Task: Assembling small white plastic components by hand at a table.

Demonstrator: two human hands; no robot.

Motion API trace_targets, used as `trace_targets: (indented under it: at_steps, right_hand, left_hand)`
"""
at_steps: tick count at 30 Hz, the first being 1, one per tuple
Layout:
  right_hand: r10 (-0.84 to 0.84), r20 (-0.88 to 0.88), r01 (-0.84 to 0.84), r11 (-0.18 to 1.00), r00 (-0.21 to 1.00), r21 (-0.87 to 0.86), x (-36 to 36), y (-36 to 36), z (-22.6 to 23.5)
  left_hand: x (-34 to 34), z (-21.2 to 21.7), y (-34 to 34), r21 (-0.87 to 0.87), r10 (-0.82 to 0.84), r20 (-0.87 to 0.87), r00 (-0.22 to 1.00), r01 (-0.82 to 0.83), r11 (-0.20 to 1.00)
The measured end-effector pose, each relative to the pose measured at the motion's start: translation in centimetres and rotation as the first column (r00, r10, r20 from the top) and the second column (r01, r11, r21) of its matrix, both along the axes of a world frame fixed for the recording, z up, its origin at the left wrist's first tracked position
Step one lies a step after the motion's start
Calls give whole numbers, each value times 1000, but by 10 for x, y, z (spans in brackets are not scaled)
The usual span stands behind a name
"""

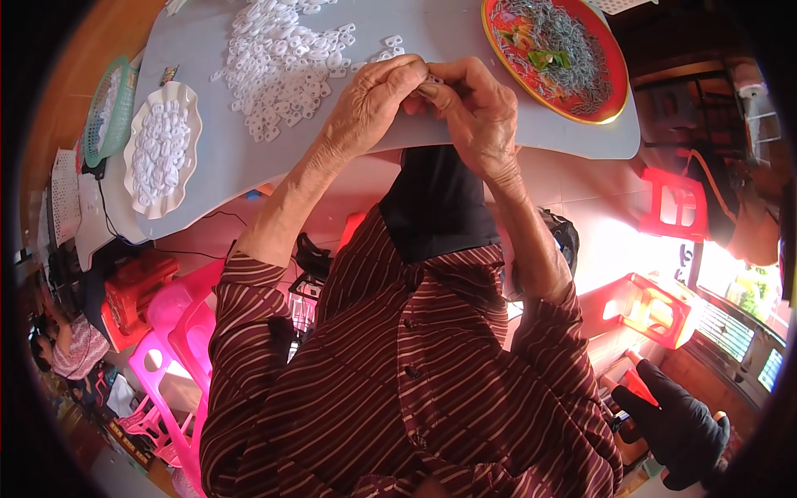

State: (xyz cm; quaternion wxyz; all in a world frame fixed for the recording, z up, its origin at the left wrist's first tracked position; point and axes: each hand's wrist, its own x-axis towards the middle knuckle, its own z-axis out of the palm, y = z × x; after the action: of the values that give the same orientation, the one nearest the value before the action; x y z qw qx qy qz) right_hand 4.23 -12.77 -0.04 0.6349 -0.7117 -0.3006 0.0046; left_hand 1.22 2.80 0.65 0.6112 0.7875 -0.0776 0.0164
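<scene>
Left hand (365, 104): fingers closed in a pinch, their tips meeting the other hand's near the close edge of the grey tabletop (440, 31)
Right hand (483, 112): fingers also pinched, apparently on the small pale piece (432, 80) between both hands, mostly hidden
Good handling: probably best to steady the piece with one hand, work it gently with the other, and stay over the tabletop in case it slips
White pieces (278, 66): loosely heaped beyond the left hand
Scalloped dish (189, 178): at left, full of similar bits, beside a green basket (122, 116)
Red tray (613, 54): at right, bearing grey metal bits (577, 41)
Room: pink chair (177, 336) at left, red stool (700, 207) at right, strong light there
</scene>
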Motion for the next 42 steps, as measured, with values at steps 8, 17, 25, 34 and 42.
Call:
trace_targets:
  at_steps: [8,17,25,34,42]
  right_hand:
    - [156,-299,-98,975,941,202,12,-4,-2]
    - [109,-249,-70,985,962,160,11,-2,-6]
    - [78,-233,-59,994,969,89,12,-4,-6]
    - [93,-227,-71,992,969,103,11,-3,-7]
    - [107,-196,-98,994,975,51,10,-3,-4]
  left_hand:
    - [-2,-10,-7,-131,138,92,986,-125,983]
    - [-3,-7,-10,-77,257,171,951,-247,966]
    - [-5,2,-8,-50,180,117,977,-175,983]
    - [-4,-1,-6,-93,206,119,971,-195,976]
    - [-5,0,-7,-64,235,135,963,-228,972]
